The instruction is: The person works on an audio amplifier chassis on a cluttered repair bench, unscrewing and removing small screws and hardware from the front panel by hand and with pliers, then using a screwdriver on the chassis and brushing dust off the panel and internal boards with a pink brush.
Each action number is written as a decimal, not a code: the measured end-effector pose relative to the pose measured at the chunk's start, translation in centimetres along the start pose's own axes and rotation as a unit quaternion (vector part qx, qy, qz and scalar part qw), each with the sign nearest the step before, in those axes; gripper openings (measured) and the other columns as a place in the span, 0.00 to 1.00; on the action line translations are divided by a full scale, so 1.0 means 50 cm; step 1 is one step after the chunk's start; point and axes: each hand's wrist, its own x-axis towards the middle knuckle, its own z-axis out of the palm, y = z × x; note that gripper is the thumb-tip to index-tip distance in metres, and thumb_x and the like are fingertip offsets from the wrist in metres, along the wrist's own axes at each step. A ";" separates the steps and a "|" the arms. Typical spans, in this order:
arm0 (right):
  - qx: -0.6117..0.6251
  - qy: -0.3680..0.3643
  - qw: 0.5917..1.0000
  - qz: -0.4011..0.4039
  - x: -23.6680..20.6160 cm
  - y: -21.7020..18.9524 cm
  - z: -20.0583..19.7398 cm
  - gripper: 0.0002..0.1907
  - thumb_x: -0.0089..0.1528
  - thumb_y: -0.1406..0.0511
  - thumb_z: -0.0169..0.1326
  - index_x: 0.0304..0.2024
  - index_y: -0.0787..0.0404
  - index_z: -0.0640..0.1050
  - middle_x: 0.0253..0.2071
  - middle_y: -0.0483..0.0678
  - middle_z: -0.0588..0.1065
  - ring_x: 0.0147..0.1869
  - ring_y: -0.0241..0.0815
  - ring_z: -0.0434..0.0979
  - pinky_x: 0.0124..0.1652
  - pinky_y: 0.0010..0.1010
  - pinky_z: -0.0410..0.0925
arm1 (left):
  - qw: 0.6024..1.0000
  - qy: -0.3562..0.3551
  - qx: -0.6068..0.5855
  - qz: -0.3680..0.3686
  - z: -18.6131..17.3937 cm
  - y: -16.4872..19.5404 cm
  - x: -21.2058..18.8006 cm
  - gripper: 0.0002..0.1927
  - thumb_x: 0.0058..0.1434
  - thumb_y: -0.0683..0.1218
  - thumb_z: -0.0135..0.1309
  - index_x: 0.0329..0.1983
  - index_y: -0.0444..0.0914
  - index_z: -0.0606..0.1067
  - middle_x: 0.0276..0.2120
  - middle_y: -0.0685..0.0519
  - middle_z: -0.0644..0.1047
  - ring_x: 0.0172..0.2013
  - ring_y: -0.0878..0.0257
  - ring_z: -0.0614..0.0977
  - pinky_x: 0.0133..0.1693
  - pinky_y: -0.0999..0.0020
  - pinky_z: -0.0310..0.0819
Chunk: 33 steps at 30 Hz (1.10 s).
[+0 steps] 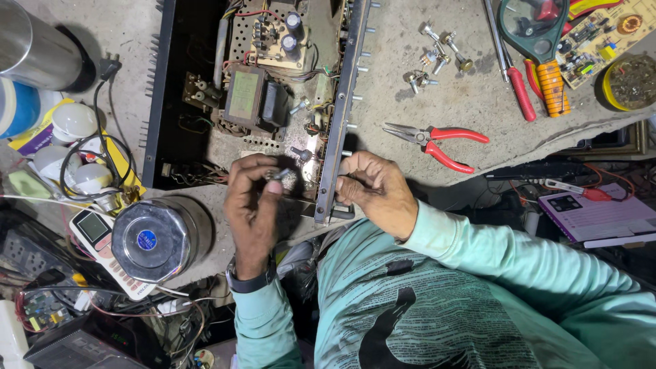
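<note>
An opened black amplifier chassis [164, 102] lies on the grey bench, its transformer [244, 96] and circuit boards bare. My left hand [251, 205] is inside the near end of the chassis, pinching a small metal part [279, 174] between thumb and fingertips. My right hand [374, 191] presses against the outside of the front panel [339, 116] at its near end, fingers curled on the panel edge. A watch sits on my left wrist.
Red-handled pliers [437, 140] lie right of the panel. Several loose metal knob shafts [434, 58], a red screwdriver [519, 92], a magnifier [536, 34] and a circuit board [601, 37] lie farther right. A steel container [154, 239], a remote [99, 246], bulbs [72, 123] and cables crowd the left.
</note>
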 end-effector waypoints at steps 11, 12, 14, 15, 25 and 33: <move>0.054 0.048 0.997 -0.018 -0.006 -0.012 0.013 0.06 0.65 0.77 0.52 0.43 0.67 0.78 0.34 0.47 0.80 0.31 0.32 0.74 0.29 0.23 0.65 | 0.990 0.074 -0.106 -0.057 -0.020 -0.045 -0.025 0.15 0.69 0.44 0.58 0.56 0.33 0.76 0.49 0.48 0.82 0.44 0.63 0.85 0.48 0.67 0.84; 0.082 0.052 0.995 -0.006 -0.003 -0.015 0.013 0.06 0.64 0.76 0.54 0.43 0.66 0.78 0.34 0.47 0.80 0.30 0.32 0.75 0.28 0.22 0.65 | 0.991 0.075 -0.089 -0.059 -0.019 -0.045 -0.024 0.15 0.69 0.43 0.58 0.56 0.33 0.77 0.48 0.47 0.82 0.44 0.63 0.85 0.48 0.66 0.84; 0.132 0.067 0.989 0.016 0.000 -0.017 0.011 0.05 0.63 0.75 0.57 0.41 0.65 0.77 0.33 0.47 0.81 0.29 0.32 0.76 0.25 0.21 0.66 | 0.993 0.074 -0.060 -0.065 -0.011 -0.046 -0.022 0.15 0.68 0.42 0.58 0.56 0.32 0.77 0.48 0.46 0.83 0.44 0.61 0.85 0.48 0.65 0.83; 0.134 0.064 0.989 0.013 0.001 -0.016 0.009 0.05 0.63 0.76 0.57 0.41 0.65 0.77 0.34 0.47 0.81 0.30 0.33 0.77 0.27 0.22 0.67 | 0.991 0.074 -0.088 -0.069 -0.007 -0.046 -0.023 0.14 0.68 0.41 0.58 0.56 0.32 0.77 0.47 0.46 0.83 0.44 0.61 0.85 0.49 0.64 0.84; 0.112 0.048 0.993 0.014 0.007 0.003 -0.005 0.04 0.66 0.75 0.56 0.43 0.67 0.79 0.36 0.48 0.80 0.33 0.34 0.77 0.34 0.24 0.69 | 0.997 0.050 -0.039 -0.048 -0.001 -0.030 -0.025 0.15 0.66 0.40 0.61 0.55 0.34 0.78 0.47 0.47 0.84 0.45 0.63 0.86 0.48 0.67 0.83; 0.119 0.011 0.993 0.008 0.014 -0.022 -0.013 0.11 0.65 0.77 0.55 0.50 0.65 0.76 0.39 0.48 0.80 0.33 0.34 0.76 0.30 0.23 0.67 | 0.995 0.019 0.093 -0.029 -0.017 0.000 -0.021 0.14 0.62 0.40 0.64 0.52 0.34 0.80 0.46 0.48 0.83 0.44 0.63 0.85 0.46 0.72 0.80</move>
